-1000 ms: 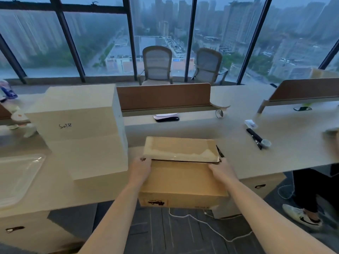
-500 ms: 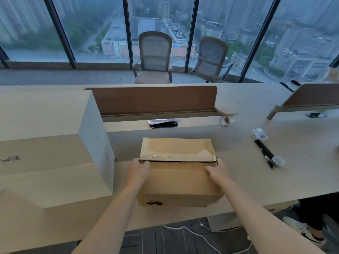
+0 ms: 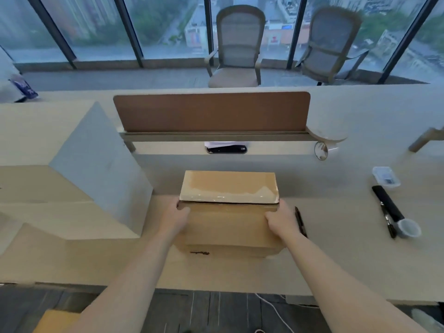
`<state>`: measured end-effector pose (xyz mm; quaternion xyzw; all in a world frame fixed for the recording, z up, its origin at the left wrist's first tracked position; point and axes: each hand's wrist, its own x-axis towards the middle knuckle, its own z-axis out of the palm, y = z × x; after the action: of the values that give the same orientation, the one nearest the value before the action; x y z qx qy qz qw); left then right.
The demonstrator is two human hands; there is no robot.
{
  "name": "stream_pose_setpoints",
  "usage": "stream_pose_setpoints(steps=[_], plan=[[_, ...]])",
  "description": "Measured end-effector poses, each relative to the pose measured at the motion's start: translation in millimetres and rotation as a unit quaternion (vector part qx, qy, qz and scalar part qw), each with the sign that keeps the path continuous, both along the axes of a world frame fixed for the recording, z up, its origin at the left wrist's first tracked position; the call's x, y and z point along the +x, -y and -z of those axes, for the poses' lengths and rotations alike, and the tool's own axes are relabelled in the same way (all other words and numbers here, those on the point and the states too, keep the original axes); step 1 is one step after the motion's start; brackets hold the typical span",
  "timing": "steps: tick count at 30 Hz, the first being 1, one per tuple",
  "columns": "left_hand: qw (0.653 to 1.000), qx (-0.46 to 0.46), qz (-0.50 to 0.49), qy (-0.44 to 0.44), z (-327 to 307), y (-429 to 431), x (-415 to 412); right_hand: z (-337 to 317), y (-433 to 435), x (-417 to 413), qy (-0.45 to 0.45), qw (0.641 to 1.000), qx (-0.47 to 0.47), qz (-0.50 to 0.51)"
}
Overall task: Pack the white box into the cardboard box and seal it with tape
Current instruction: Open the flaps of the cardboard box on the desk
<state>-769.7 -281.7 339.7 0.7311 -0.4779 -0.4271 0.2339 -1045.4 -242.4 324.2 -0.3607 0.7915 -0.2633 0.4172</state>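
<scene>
Gripping the cardboard box (image 3: 228,231) by its top side edges, your left hand (image 3: 179,218) and right hand (image 3: 281,221) curl round it, probably squaring it on the desk (image 3: 336,260) for taping; white box unseen.

no legible text, dark printed mark (image 3: 199,253) on cardboard box (image 3: 228,224) front too blurred to read

Dim, bluish daylight enters through the windows (image 3: 168,27) ahead, glare streaks the cardboard box (image 3: 229,188), and wide-angle distortion bends the soft, blurry edges.
</scene>
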Motion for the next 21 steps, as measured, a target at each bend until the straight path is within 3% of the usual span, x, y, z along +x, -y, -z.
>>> stream_pose_setpoints(steps=[5, 11, 14, 16, 21], plan=[[0.996, 0.020, -0.035, -0.074, 16, -1, 3, 15, -4, -4, 0.013, 0.999, -0.031, -0.012], [0.973, 0.014, -0.126, -0.195, 17, 2, 8, 11, -12, 1, -0.085, 0.996, -0.025, 0.006], [0.963, 0.022, -0.120, -0.239, 9, 7, 13, -3, -11, 1, -0.107, 0.993, -0.038, 0.040], [0.970, 0.020, -0.092, -0.225, 3, 10, 21, -12, -12, -2, -0.097, 0.992, -0.049, 0.069], [0.996, 0.004, -0.016, -0.086, -30, 3, 39, -44, -27, -2, -0.094, 0.990, 0.003, 0.107]])
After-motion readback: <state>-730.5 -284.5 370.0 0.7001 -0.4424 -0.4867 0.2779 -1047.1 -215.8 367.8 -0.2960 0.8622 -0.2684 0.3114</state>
